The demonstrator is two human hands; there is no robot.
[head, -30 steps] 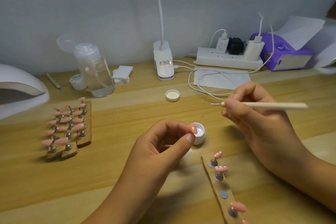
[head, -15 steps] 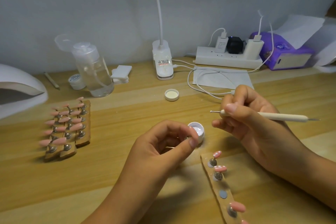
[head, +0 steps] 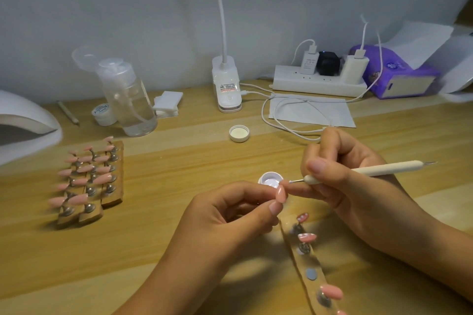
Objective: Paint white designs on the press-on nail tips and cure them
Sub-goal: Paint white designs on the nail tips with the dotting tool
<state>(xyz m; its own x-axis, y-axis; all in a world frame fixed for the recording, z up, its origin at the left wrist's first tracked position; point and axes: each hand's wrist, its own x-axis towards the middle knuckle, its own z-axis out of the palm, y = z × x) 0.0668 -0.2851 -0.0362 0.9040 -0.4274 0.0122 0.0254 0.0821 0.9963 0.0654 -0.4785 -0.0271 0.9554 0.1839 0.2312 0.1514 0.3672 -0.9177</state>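
Observation:
My left hand (head: 230, 215) pinches a pink nail tip (head: 280, 193) upright between thumb and forefinger. My right hand (head: 343, 186) grips a white dotting pen (head: 366, 171), its metal ball tip just right of the nail's top. A small open pot of white gel (head: 270, 179) sits right behind the nail. A wooden strip (head: 307, 263) in front carries pink tips, two of them with white dots (head: 305, 236). Several more strips of pink tips (head: 89, 179) lie at the left.
A white curing lamp (head: 23, 120) sits at the far left edge. At the back stand a clear pump bottle (head: 128, 100), a small jar (head: 102, 114), cotton pads (head: 167, 103), a clip lamp (head: 226, 87), a power strip (head: 320, 82) with cables and a purple tissue pack (head: 399, 77). The pot's lid (head: 239, 133) lies mid-table.
My right hand swung the pen down and left, bringing its tip from above the table to the nail tip. My left hand turned the nail upward a little.

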